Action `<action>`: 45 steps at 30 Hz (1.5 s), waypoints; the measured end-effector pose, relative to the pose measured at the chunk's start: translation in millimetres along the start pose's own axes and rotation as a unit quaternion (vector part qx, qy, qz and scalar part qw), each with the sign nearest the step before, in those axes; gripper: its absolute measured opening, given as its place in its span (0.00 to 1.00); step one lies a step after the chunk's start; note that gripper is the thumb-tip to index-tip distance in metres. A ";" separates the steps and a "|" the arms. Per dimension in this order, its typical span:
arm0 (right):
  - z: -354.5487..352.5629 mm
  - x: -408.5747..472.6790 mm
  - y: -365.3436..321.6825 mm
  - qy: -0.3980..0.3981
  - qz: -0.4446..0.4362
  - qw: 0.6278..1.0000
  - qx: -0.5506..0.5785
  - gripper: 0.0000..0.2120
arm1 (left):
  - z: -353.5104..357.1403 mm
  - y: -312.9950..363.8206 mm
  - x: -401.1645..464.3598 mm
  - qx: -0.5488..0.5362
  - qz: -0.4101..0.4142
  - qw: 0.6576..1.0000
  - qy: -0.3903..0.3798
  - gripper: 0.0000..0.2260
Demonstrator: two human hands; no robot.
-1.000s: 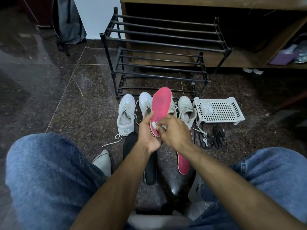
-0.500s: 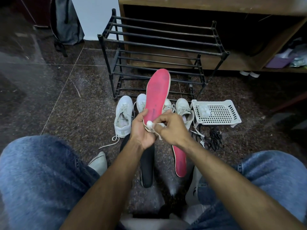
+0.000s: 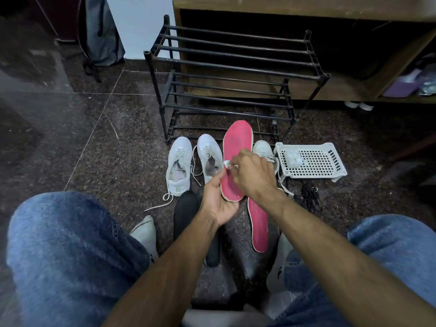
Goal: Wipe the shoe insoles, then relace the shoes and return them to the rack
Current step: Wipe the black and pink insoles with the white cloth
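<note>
Grey bag (image 3: 103, 31), perhaps; white perforated basket (image 3: 313, 161).

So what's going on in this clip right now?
A seated person is cleaning a pink insole. The left hand holds it up by its heel end while the right hand pinches a small white wipe against its surface. A second pink insole and a black insole lie on the floor. White sneakers sit in front of the black rack, which holds no shoes yet.
</note>
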State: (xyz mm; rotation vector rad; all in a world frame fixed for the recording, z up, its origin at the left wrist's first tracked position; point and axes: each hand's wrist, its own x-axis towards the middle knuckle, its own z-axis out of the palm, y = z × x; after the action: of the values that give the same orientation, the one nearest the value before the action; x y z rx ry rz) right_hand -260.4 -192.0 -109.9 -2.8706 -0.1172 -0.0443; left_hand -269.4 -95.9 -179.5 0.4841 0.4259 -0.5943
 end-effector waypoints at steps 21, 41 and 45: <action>28.2 -29.7 11.7 -0.132 -0.105 0.982 0.080 0.08 | -19.6 16.8 3.3 0.032 0.035 0.998 0.032 0.23; 32.1 -32.3 6.5 -0.067 -0.073 0.990 0.105 0.10 | -16.2 10.8 5.6 0.010 0.011 1.000 0.020 0.21; 24.0 -6.1 10.7 0.015 0.022 0.995 0.094 0.10 | 2.5 6.2 1.6 0.002 0.006 1.000 -0.022 0.18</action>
State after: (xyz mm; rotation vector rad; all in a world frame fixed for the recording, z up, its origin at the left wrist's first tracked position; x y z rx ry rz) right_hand -265.2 -196.4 -136.2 -2.6823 -0.0487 -0.0642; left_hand -263.8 -93.4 -176.5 0.4757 0.3806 -0.5936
